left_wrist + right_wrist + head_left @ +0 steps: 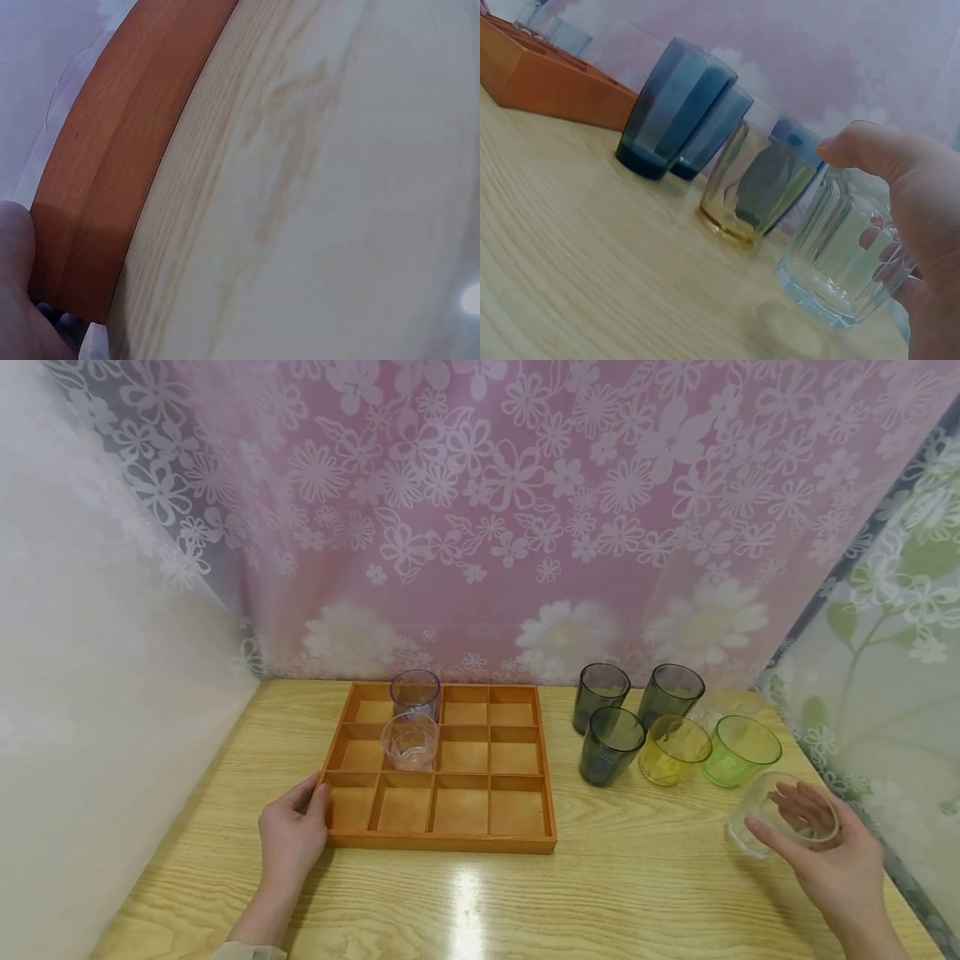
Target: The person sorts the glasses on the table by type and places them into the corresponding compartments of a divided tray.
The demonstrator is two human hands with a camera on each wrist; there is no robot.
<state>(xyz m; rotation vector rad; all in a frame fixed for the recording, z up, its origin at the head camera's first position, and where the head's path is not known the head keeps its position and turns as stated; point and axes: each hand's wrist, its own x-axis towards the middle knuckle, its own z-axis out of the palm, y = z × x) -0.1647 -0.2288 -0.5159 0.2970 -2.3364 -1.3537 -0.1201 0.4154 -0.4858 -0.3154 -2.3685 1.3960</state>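
At the left, my left hand [295,831] grips the front left corner of a wooden divided tray [442,842]; its thumb [15,240] shows at the tray's end in the left wrist view. Over on the right, my right hand [840,852] holds a clear glass tumbler [829,262], thumb on the near side and fingers round the far side. The tumbler leans a little, its base close over the table. In the tray's second column stand a blue-rimmed clear glass [415,687] at the back and a colourless glass [410,747] in the middle row.
Right of the tray stand several dark grey glasses [611,747], a yellow glass [673,756] and a green glass [742,752]. Behind the green one, another clear glass [731,703] is partly hidden. A flowered pink curtain [480,527] hangs along the table's back edge.
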